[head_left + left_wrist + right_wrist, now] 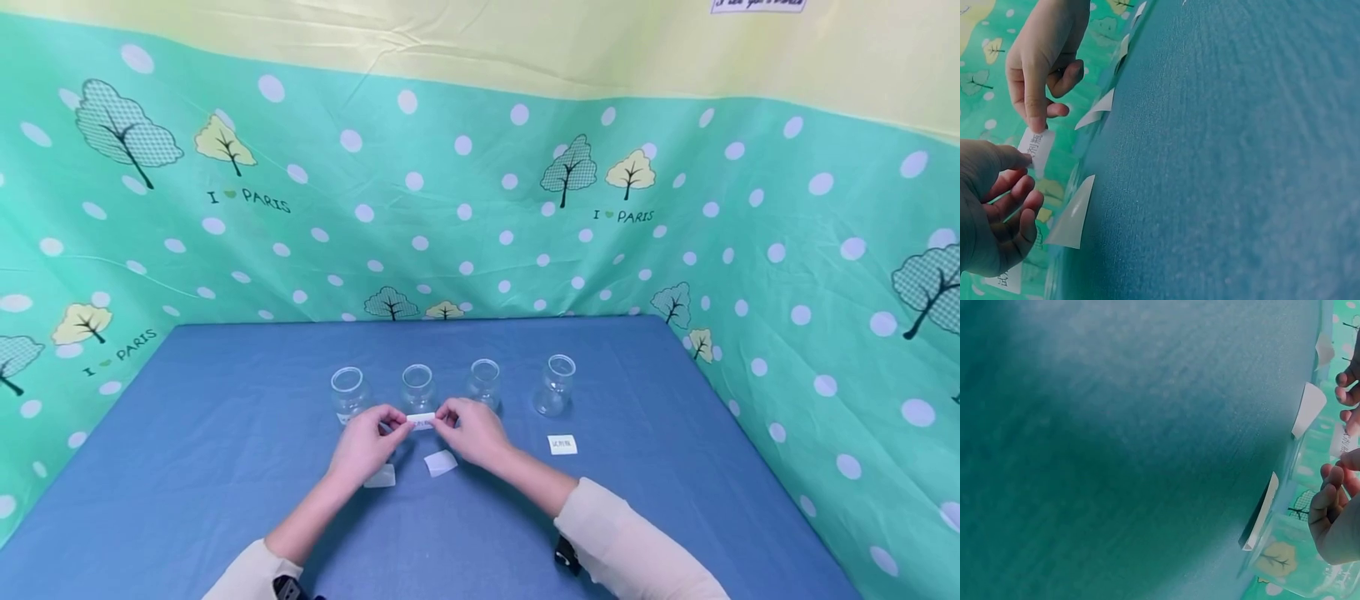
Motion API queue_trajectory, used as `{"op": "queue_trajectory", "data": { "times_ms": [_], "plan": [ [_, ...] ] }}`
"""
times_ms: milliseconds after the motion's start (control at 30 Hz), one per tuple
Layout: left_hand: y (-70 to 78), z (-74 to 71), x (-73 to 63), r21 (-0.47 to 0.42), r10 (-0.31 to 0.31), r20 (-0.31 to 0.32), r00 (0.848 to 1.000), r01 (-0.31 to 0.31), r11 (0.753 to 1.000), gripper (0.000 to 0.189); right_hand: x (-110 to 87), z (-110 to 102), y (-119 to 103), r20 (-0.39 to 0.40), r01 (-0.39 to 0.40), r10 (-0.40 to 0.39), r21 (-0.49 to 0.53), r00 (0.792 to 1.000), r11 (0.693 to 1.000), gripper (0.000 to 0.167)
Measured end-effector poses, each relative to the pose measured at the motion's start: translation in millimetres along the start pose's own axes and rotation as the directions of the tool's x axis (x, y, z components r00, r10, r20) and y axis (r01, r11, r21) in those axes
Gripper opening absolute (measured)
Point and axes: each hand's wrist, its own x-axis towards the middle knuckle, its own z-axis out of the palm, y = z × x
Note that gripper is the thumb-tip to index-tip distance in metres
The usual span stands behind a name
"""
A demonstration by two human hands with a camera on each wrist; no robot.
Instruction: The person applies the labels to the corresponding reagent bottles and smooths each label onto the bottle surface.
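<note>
A small white label with printed characters (421, 421) is stretched between both hands. My left hand (369, 442) pinches its left end between thumb and finger; my right hand (474, 432) pinches the right end. Behind the label stands a clear glass jar (417, 383), and whether the two touch I cannot tell. In the left wrist view the label (1040, 149) shows its print, with the left hand (988, 206) below and the right hand (1047, 56) above. Farther left is another glass jar (348, 388) bearing a white label (343, 418).
To the right stand a third glass jar (484, 382) and a taller-looking jar (555, 387). A printed label (562, 444) lies before the latter. Two pale paper pieces, one left (380, 476) and another (440, 463), lie on the blue cloth (450, 533) near the hands.
</note>
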Motion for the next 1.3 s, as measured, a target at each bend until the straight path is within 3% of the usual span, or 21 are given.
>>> {"op": "queue_trajectory", "data": {
  "times_ms": [267,1300],
  "plan": [
    [-1.3,4.2,2.0,0.061,0.004,-0.028,1.000,-0.003,0.998,0.013,0.5,2.9,3.4,-0.012,0.002,-0.002,0.000,1.000,1.000,0.010],
    [-1.5,4.8,4.9,0.111,0.000,-0.036,0.999,0.004,0.994,0.015,7.0,9.6,5.2,-0.042,-0.015,0.013,-0.056,0.999,0.998,0.011]
  ]
}}
